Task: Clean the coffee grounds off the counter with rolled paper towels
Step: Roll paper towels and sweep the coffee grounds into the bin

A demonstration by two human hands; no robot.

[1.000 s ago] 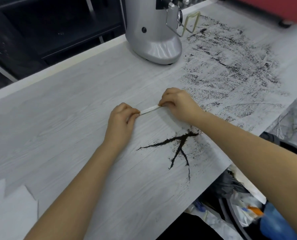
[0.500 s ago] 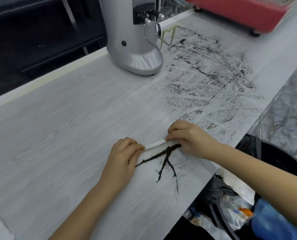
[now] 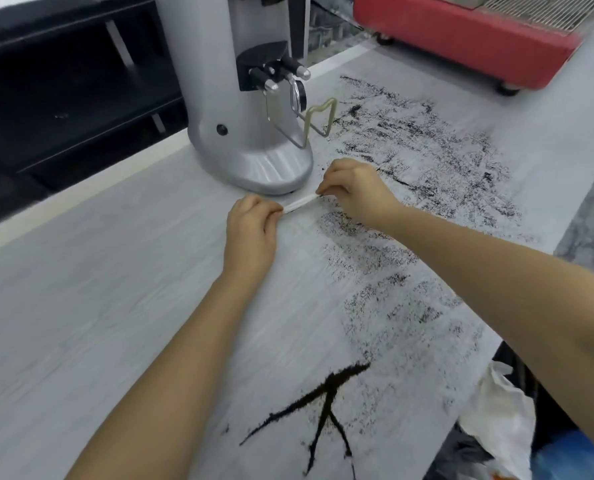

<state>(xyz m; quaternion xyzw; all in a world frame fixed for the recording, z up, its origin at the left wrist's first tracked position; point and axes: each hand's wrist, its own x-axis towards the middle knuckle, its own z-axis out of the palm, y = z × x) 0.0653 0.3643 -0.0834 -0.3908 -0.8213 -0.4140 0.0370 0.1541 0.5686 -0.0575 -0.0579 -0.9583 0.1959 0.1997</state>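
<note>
I pinch a thin rolled paper towel [image 3: 299, 204] between my left hand [image 3: 252, 225] and right hand [image 3: 354, 188], each curled round one end, low over the pale worktop [image 3: 98, 289] just in front of the silver coffee grinder [image 3: 243, 109]. Smeared coffee grounds [image 3: 427, 161] spread toward three o'clock; dark swept lines of grounds [image 3: 326, 407] lie at six o'clock.

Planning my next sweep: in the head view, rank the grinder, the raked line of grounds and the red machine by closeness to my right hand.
From the right hand:
1. Grinder, just left of it.
2. Raked line of grounds, toward the near edge.
3. Red machine, far back right.
</note>
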